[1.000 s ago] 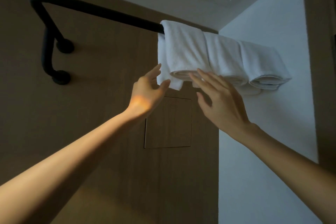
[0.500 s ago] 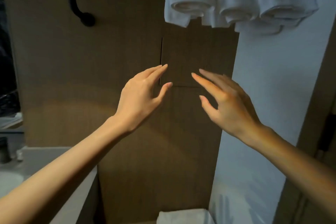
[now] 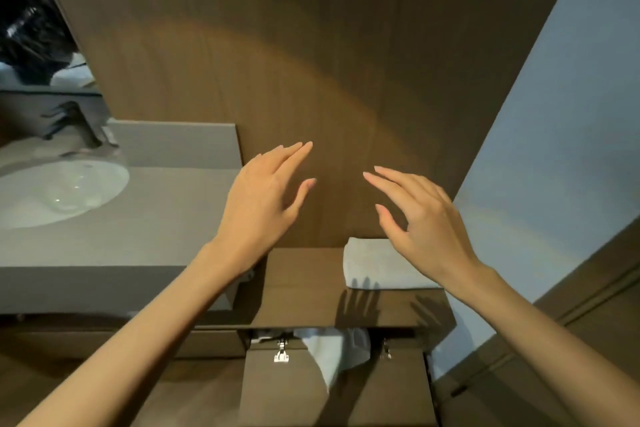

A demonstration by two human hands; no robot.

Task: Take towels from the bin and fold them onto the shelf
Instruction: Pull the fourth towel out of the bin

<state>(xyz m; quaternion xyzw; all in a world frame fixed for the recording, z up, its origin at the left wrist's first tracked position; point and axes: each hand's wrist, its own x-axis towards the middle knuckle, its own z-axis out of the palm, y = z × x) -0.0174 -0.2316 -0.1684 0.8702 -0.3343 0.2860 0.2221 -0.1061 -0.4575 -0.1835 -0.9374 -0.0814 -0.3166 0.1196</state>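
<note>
Two hands, both mine, hover before the wood panel (image 3: 346,80), holding nothing: my left hand (image 3: 258,204) with fingers straight and close together, my right hand (image 3: 426,229) with fingers spread and slightly bent. Below the right hand, one folded towel (image 3: 377,267) lies on the shelf (image 3: 301,288), against the panel. Under the shelf, a loose towel (image 3: 332,354) hangs over the front of the bin (image 3: 277,392). A sink (image 3: 59,191) sits in the counter (image 3: 156,225), left.
</note>
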